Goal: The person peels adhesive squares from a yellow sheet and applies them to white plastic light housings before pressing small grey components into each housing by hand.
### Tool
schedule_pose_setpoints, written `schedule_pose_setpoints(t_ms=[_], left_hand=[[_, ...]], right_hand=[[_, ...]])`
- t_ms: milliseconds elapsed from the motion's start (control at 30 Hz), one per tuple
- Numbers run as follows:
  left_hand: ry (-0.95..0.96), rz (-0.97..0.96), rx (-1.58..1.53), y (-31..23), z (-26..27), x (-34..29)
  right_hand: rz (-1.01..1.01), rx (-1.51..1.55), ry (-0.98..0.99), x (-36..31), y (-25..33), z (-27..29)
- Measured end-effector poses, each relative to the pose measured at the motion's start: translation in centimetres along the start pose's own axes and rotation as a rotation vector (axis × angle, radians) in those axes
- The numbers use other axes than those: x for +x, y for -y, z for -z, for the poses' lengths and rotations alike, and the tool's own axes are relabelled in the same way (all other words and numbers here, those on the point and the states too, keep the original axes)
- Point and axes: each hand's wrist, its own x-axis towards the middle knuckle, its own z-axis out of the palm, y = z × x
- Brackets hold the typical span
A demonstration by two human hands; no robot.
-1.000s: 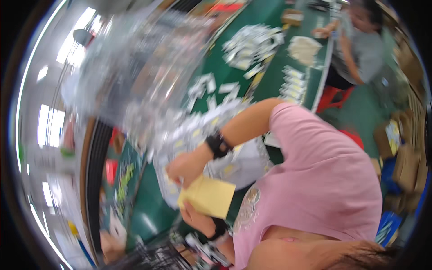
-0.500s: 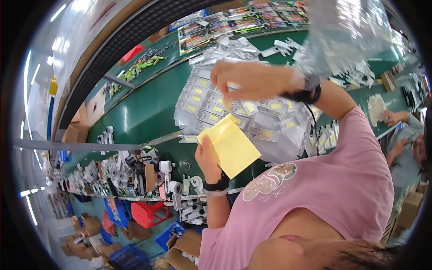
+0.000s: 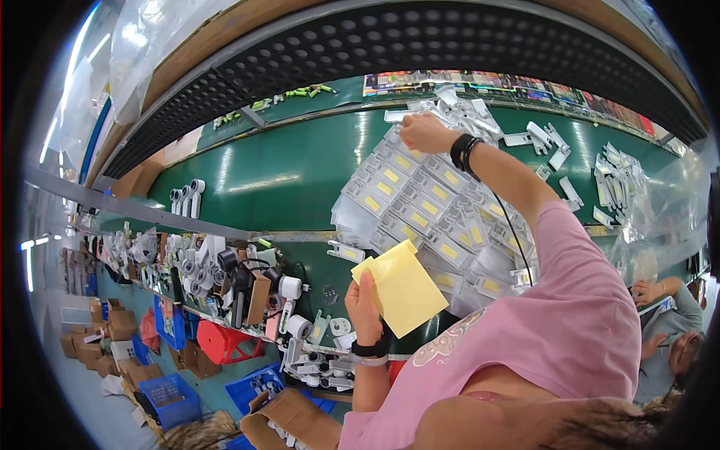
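My left hand (image 3: 365,309) is closed on the edge of a square sheet of pale yellow paper (image 3: 409,294), thumb on top; a small strip sticks up at its far edge. Beyond the sheet lie rows of flat white plastic housings (image 3: 450,206), many with a small yellow label. My right hand (image 3: 427,133) is at the far end of these rows, fingers curled downward by a heap of unlabelled white plastic housings (image 3: 465,112). Its fingertips are partly hidden, so whatever is in them does not show. One labelled housing (image 3: 346,252) lies apart, left of the rows.
A black perforated shelf (image 3: 337,37) spans the far side above the green table (image 3: 262,169). More white parts (image 3: 621,180) lie at right, near clear plastic film. White handheld fans (image 3: 196,196) stand at left. A dark cable (image 3: 511,229) crosses the rows. Another person's hand (image 3: 649,291) shows at right.
My right hand has moved from above the yellow sheet to the far end of the rows. My left hand still holds the sheet. The whole view has shifted, showing more of the black shelf.
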Motion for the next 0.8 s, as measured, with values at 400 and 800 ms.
schedule_pose_setpoints(t_ms=[400, 800], left_hand=[[0.005, 0.038, -0.021, 1.3, -0.8, 0.5], [0.01, 0.042, -0.016, 2.3, -0.2, 0.9]], right_hand=[[-0.247, 0.224, -0.32, -0.7, -1.0, -1.3], [-0.298, 0.198, -0.146, -1.5, -2.9, -2.2]])
